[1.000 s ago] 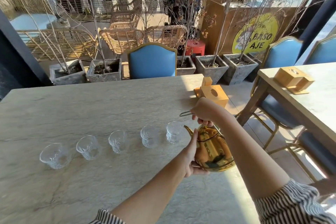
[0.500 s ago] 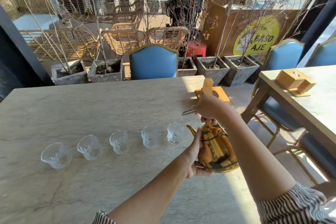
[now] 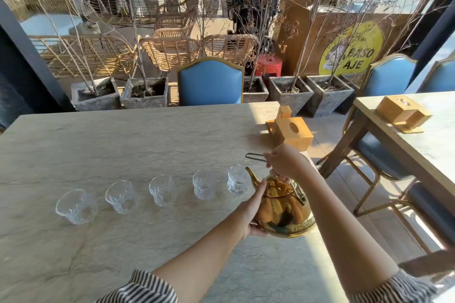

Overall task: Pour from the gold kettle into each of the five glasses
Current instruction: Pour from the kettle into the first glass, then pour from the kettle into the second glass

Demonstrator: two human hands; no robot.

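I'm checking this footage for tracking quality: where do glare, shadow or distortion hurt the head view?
Head view: a hard sunlight band crosses the table on the right; bright reflections on the gold kettle; the clear glasses show faintly against the pale top; wide-angle bending curves the table edges; lower corners look soft.

Single view only, head-worn, wide-angle; nothing shared with second camera. Looks forward and down across stone table (image 3: 123,135) from its near edge toward far edge. Close to near edge: striped sleeves (image 3: 147,288) enter at bottom of frame, forearms reach forward into centre. Table's right edge runs through right half of frame, left edge out of frame. Beyond far edge: blue chair (image 3: 210,81), planters (image 3: 144,92), rattan seats, all well apart from camera. Straight lines bow toward frame edges.
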